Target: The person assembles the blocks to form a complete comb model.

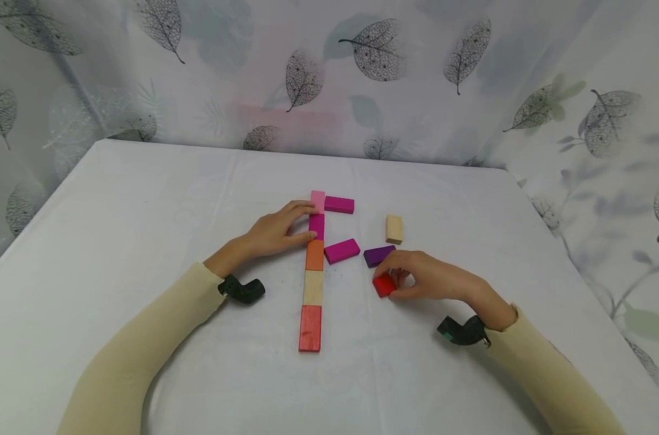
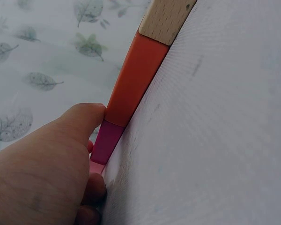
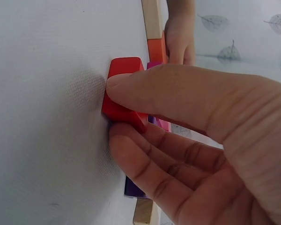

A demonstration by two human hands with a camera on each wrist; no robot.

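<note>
A straight row of wooden blocks runs down the table: a pink block (image 1: 318,197), a magenta block (image 1: 317,227), an orange block (image 1: 315,256), a bare-wood block (image 1: 313,288) and a red block (image 1: 310,329). My left hand (image 1: 272,232) lies along the row's far-left side, fingertips over the pink block and thumb tip where magenta meets orange. To the right, my right hand (image 1: 432,277) pinches another red block (image 3: 124,101) between thumb and fingers, low over the cloth. Just beyond those fingers lies a purple block (image 1: 375,256), partly hidden by them.
One loose magenta block (image 1: 340,205) juts right from beside the pink one. A second magenta block (image 1: 342,251) lies at a slant by the orange one. Farther right is a bare-wood block (image 1: 394,229). A leaf-patterned curtain (image 1: 307,78) hangs behind the white-covered table (image 1: 199,181).
</note>
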